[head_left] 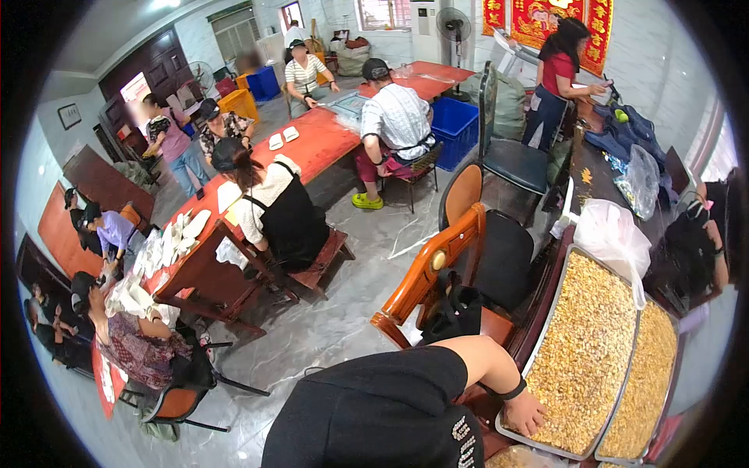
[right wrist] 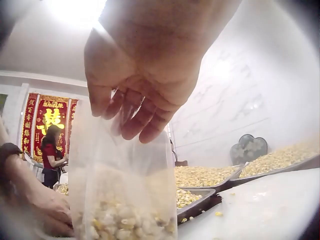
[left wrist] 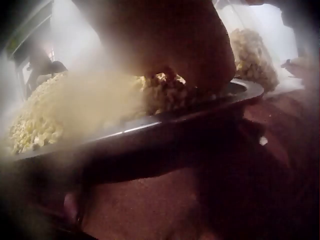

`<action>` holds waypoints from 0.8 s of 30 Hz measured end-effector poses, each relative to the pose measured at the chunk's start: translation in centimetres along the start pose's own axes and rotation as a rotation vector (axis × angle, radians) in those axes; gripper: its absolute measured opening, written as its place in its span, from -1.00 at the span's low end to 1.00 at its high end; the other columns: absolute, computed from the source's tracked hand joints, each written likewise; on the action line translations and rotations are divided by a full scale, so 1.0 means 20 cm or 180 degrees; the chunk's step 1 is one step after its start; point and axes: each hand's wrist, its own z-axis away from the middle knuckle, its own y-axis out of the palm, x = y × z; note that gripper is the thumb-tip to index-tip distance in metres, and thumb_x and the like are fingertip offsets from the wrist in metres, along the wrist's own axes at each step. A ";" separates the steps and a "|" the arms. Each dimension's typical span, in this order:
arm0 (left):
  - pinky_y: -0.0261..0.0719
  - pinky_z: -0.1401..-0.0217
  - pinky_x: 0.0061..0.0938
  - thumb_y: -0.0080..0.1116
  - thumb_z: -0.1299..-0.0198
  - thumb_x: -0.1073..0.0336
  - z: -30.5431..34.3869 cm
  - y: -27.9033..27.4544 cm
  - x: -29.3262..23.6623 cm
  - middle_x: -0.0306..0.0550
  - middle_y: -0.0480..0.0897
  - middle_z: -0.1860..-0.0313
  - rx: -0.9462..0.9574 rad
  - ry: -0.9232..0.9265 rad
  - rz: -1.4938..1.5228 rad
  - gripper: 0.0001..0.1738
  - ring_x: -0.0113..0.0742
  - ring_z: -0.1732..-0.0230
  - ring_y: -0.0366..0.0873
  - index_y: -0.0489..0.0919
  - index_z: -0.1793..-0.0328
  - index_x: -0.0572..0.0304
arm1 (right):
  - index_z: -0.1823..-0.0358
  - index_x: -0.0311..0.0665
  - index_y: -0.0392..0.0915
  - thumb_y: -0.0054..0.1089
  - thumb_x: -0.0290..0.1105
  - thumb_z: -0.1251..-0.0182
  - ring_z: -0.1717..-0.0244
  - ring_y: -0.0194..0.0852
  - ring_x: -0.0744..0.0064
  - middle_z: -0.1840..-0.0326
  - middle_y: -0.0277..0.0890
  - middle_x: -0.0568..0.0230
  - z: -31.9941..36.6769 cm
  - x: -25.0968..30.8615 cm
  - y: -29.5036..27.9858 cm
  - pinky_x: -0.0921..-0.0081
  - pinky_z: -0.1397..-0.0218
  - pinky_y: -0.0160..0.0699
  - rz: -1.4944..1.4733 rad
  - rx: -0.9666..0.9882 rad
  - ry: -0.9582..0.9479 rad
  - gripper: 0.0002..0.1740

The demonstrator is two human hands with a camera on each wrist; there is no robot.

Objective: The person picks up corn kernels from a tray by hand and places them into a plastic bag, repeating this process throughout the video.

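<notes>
My left hand [head_left: 524, 413], below a black wristband, reaches down into loose pale-yellow kernels [head_left: 581, 343] at the near corner of a metal tray [head_left: 538, 331]. Its fingers touch the kernels and their tips are partly hidden; in the left wrist view the hand [left wrist: 185, 45] is dark over the tray rim [left wrist: 145, 125]. My right hand [right wrist: 145, 75] pinches the top of a clear plastic bag [right wrist: 122, 170] between thumb and curled fingers. Similar kernels [right wrist: 125, 222] fill the bag's lower part. The bag stands close to the left hand.
A second kernel tray [head_left: 644, 382] lies alongside the first. A white plastic bag [head_left: 612, 234] overlaps the trays' far end. A wooden chair [head_left: 437, 265] is at my left. Several people sit around a long red table [head_left: 312, 148]; a person in red [head_left: 558, 86] stands farther along the counter.
</notes>
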 end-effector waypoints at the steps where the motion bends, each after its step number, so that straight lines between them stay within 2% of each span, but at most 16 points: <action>1: 0.29 -0.06 -0.02 -0.05 -0.14 0.02 0.01 0.01 0.02 -0.22 0.47 -0.09 -0.0345 0.0080 -0.0112 -0.68 -0.08 -0.11 0.37 0.51 0.05 -0.09 | 0.02 -0.42 0.47 0.14 -0.30 -0.27 0.05 0.40 0.17 0.07 0.48 0.01 0.00 0.01 0.00 0.38 -0.06 0.36 0.0032 0.0038 0.0084 -0.64; 2: 0.27 -0.07 -0.04 -0.05 -0.14 0.01 0.01 0.03 0.03 -0.28 0.47 -0.09 -0.0383 0.0131 -0.0332 -0.68 -0.08 -0.08 0.38 0.50 0.03 -0.14 | 0.02 -0.42 0.47 0.14 -0.30 -0.27 0.05 0.40 0.17 0.07 0.48 0.01 0.00 0.01 0.00 0.38 -0.06 0.36 0.0053 0.0015 0.0124 -0.64; 5: 0.26 -0.10 -0.02 -0.03 -0.12 0.01 -0.02 0.11 0.11 -0.28 0.48 -0.08 -0.0339 0.0189 0.0014 -0.68 -0.07 -0.07 0.39 0.50 0.04 -0.16 | 0.03 -0.42 0.48 0.13 -0.30 -0.28 0.04 0.41 0.17 0.07 0.48 0.01 0.02 0.00 -0.01 0.38 -0.06 0.36 0.0100 -0.0030 0.0022 -0.65; 6: 0.25 -0.12 -0.02 -0.01 -0.09 0.01 -0.03 0.13 0.13 -0.28 0.49 -0.09 0.0244 0.0036 -0.0002 -0.71 -0.06 -0.09 0.38 0.52 0.08 -0.23 | 0.03 -0.43 0.48 0.13 -0.30 -0.29 0.03 0.41 0.17 0.07 0.49 0.02 0.02 0.00 -0.01 0.38 -0.06 0.36 0.0077 -0.0049 0.0121 -0.65; 8: 0.26 -0.11 -0.02 0.01 -0.06 0.01 -0.08 0.12 0.24 -0.26 0.50 -0.06 0.0134 -0.0008 -0.0120 -0.74 -0.06 -0.08 0.39 0.54 0.12 -0.26 | 0.03 -0.43 0.48 0.12 -0.30 -0.29 0.03 0.41 0.17 0.08 0.49 0.02 0.03 0.00 0.00 0.38 -0.06 0.36 0.0072 -0.0116 0.0264 -0.66; 10: 0.26 -0.10 -0.01 0.03 -0.04 0.01 -0.11 0.06 0.32 -0.25 0.51 -0.04 0.0040 -0.0107 -0.0263 -0.76 -0.05 -0.07 0.39 0.56 0.17 -0.28 | 0.04 -0.43 0.48 0.12 -0.29 -0.29 0.03 0.42 0.17 0.08 0.49 0.02 0.04 -0.01 -0.01 0.38 -0.05 0.37 0.0246 -0.0117 0.0077 -0.65; 12: 0.27 -0.05 0.01 0.06 0.00 0.03 -0.17 -0.04 0.39 -0.22 0.52 0.02 0.0727 -0.0691 -0.0536 -0.81 -0.05 -0.05 0.40 0.60 0.26 -0.30 | 0.04 -0.44 0.48 0.12 -0.29 -0.30 0.04 0.42 0.17 0.09 0.50 0.02 0.04 0.04 -0.01 0.38 -0.05 0.37 0.0241 -0.0143 0.0235 -0.65; 13: 0.27 -0.05 0.01 0.06 0.00 0.03 -0.20 -0.07 0.40 -0.22 0.52 0.02 0.0706 -0.0680 -0.0523 -0.81 -0.05 -0.05 0.40 0.60 0.26 -0.30 | 0.04 -0.44 0.48 0.12 -0.28 -0.30 0.04 0.42 0.17 0.09 0.50 0.01 0.04 0.05 -0.01 0.38 -0.04 0.37 0.0230 -0.0147 0.0373 -0.65; 15: 0.29 0.00 0.01 0.06 0.00 0.06 -0.25 -0.14 0.37 -0.19 0.54 0.11 0.0965 -0.0884 0.0167 -0.83 -0.08 -0.04 0.42 0.62 0.33 -0.25 | 0.05 -0.44 0.48 0.12 -0.28 -0.30 0.04 0.42 0.17 0.09 0.50 0.01 0.05 0.05 -0.01 0.38 -0.04 0.37 0.0229 -0.0163 0.0412 -0.65; 16: 0.35 0.08 -0.06 0.05 -0.01 0.08 -0.28 -0.23 0.31 -0.22 0.57 0.16 0.1440 -0.0775 0.0055 -0.82 -0.13 -0.02 0.44 0.62 0.34 -0.19 | 0.05 -0.43 0.48 0.12 -0.27 -0.30 0.05 0.42 0.16 0.09 0.50 0.01 0.05 0.05 -0.01 0.38 -0.04 0.37 0.0203 -0.0181 0.0436 -0.64; 18: 0.35 0.16 -0.15 0.03 0.01 0.16 -0.20 -0.20 0.19 -0.31 0.56 0.33 0.0814 -0.0009 0.0334 -0.85 -0.20 0.14 0.46 0.62 0.42 -0.13 | 0.05 -0.43 0.48 0.12 -0.27 -0.30 0.05 0.42 0.16 0.09 0.50 0.01 0.05 0.05 -0.01 0.38 -0.04 0.36 0.0207 -0.0185 0.0402 -0.64; 21: 0.34 0.08 -0.07 -0.03 -0.05 0.18 -0.07 -0.04 0.09 -0.30 0.56 0.29 0.0471 0.0631 0.0468 -0.83 -0.18 0.11 0.45 0.59 0.38 -0.06 | 0.05 -0.44 0.49 0.13 -0.28 -0.29 0.06 0.42 0.15 0.10 0.50 0.00 0.06 0.07 0.00 0.38 -0.03 0.37 0.0176 -0.0242 0.0345 -0.65; 22: 0.34 0.08 -0.07 -0.03 -0.05 0.18 -0.04 -0.01 0.11 -0.30 0.56 0.29 0.0455 0.0675 0.0474 -0.83 -0.18 0.11 0.45 0.59 0.38 -0.06 | 0.05 -0.44 0.49 0.13 -0.28 -0.29 0.07 0.42 0.14 0.11 0.50 -0.01 0.06 0.08 0.00 0.37 -0.03 0.37 0.0152 -0.0240 0.0318 -0.65; 24: 0.30 -0.02 -0.02 -0.03 -0.05 0.16 -0.01 0.04 0.14 -0.29 0.55 0.28 -0.0347 0.0465 0.0614 -0.83 -0.17 0.10 0.44 0.56 0.40 -0.02 | 0.05 -0.44 0.49 0.13 -0.29 -0.29 0.08 0.43 0.14 0.12 0.50 0.00 0.07 0.07 0.00 0.36 -0.03 0.37 0.0151 -0.0314 0.0248 -0.65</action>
